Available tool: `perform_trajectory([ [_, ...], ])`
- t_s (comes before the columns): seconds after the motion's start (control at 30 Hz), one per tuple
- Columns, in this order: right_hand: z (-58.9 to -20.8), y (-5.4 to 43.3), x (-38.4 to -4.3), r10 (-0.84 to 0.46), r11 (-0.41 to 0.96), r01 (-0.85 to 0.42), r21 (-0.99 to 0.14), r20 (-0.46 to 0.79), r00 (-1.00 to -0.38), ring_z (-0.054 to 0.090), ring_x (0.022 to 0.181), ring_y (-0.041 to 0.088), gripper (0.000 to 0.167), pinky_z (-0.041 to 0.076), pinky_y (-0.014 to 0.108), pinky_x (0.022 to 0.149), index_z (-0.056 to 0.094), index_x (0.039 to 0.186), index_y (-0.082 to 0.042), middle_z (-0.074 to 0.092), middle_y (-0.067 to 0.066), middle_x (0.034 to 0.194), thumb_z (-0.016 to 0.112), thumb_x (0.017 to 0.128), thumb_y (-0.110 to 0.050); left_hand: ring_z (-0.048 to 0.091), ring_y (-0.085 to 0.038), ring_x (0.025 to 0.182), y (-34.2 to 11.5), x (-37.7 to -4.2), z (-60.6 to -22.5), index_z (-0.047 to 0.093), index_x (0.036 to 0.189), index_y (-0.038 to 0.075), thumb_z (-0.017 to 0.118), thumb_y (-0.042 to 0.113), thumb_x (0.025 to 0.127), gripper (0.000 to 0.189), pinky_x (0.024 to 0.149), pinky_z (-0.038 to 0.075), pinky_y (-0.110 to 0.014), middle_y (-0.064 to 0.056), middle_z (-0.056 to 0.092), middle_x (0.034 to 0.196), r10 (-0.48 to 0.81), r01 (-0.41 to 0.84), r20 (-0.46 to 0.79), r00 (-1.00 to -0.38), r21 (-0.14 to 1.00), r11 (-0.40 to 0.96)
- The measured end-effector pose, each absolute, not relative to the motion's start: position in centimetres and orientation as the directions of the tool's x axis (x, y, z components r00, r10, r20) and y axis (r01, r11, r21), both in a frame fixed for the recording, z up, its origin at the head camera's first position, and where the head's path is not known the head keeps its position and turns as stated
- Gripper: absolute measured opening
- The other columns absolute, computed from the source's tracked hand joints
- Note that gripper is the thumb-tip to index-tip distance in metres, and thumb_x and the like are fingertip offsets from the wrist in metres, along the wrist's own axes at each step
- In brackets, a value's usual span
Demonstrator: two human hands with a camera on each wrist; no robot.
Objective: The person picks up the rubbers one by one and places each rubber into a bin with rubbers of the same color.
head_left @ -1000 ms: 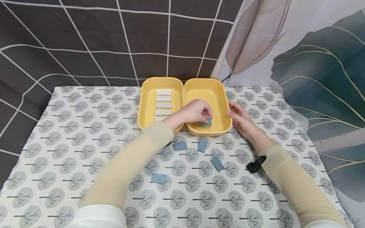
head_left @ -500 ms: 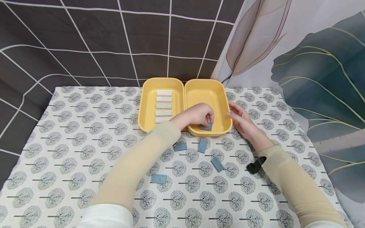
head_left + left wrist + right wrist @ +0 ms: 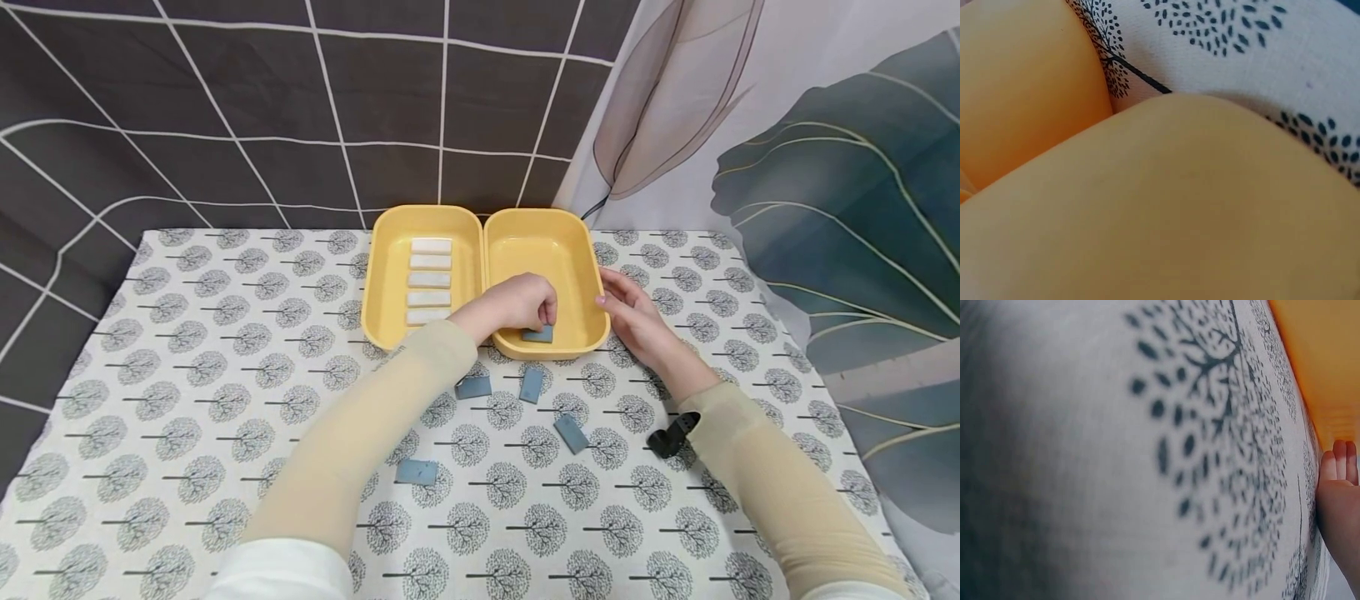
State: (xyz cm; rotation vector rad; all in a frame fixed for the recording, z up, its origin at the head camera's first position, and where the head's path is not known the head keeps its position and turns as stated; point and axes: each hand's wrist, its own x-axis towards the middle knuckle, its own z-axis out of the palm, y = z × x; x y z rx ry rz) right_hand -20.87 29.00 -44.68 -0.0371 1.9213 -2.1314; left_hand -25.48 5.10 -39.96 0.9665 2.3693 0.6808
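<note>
Two yellow trays stand side by side at the table's back. Over the near part of the right tray (image 3: 549, 218), my left hand (image 3: 521, 300) pinches a small blue rectangular block (image 3: 538, 335) with fingers bent down; the fingertips partly cover it. My right hand (image 3: 637, 321) rests against that tray's right outer wall, thumb at the rim; in the right wrist view the fingers (image 3: 1340, 464) lie extended against yellow plastic. Several white blocks (image 3: 430, 279) lie in a column in the left tray (image 3: 372, 275). A yellow wall and a smooth beige-yellow surface fill much of the left wrist view.
Loose blue blocks lie in front of the trays: one (image 3: 474, 387) near the left forearm, one (image 3: 531, 385) upright to the rim, one (image 3: 572, 433) slanted, one (image 3: 417, 472) nearer. A tree-print cloth (image 3: 187, 400) covers the table. A dark grid-patterned curtain (image 3: 300, 100) hangs behind.
My left hand has lowered slightly toward the near end of the right tray with the blue block, then hardly moved. My right hand has stayed at the tray's side.
</note>
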Motion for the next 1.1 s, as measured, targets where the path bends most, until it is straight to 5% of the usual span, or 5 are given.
perform_trajectory([
  [0.57, -44.9, 29.0, -21.0, -0.212, -0.098, 0.177, -0.979, -0.154, -0.965, 0.055, 0.127, 0.006, 0.062, 0.052, 0.012, 0.109, 0.029, 0.163, 0.000, 0.056, -0.009, 0.138, 0.050, 0.105, 0.002, 0.068, -0.018, 0.102, 4.8, -25.8, -39.9, 0.077, 0.108, 0.004, 0.077, 0.000, 0.092, 0.017, 0.095, 0.056, -0.023, -0.009, 0.077, 0.109, 0.763, 0.523, -0.252, -0.595, 0.599, 0.606],
  [1.1, -44.9, 28.9, -21.0, -0.213, -0.084, 0.178, -0.980, -0.156, -0.964, 0.054, 0.129, 0.006, 0.063, 0.051, 0.012, 0.109, 0.026, 0.164, 0.002, 0.054, -0.009, 0.140, 0.050, 0.106, 0.001, 0.068, -0.022, 0.099, 1.0, -25.8, -37.1, 0.074, 0.113, -0.003, 0.069, -0.003, 0.094, 0.019, 0.093, 0.059, -0.025, -0.012, 0.075, 0.108, 0.795, 0.527, -0.070, -0.603, 0.713, 0.462],
])
